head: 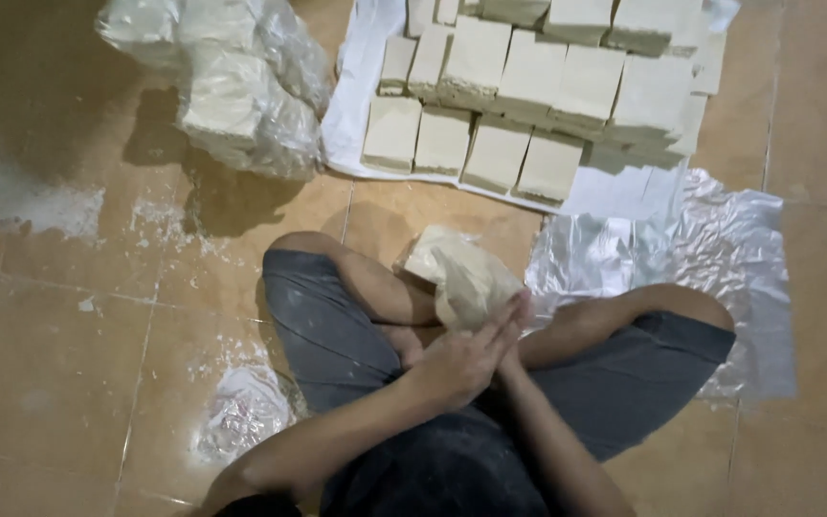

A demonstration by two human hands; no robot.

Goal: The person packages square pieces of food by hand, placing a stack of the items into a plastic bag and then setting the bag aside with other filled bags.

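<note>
Pressing flat on a wrapped block (461,278), left hand (461,359) open, right hand hidden beneath, grip unclear, lap partly covering block

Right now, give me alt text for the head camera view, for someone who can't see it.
Seated cross-legged on a tiled floor, a person presses both hands, left hand over the right, against a plastic-wrapped pale block. Ahead, rows of bare blocks lie on a white sheet.

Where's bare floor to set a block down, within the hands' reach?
Free: tan tile floor left of the crossed legs, lightly dusted white; also the crinkled clear plastic sheet right of the knees. Crowded: the white cloth stacked with pale rectangular blocks ahead, and the bagged blocks at upper left.
</note>
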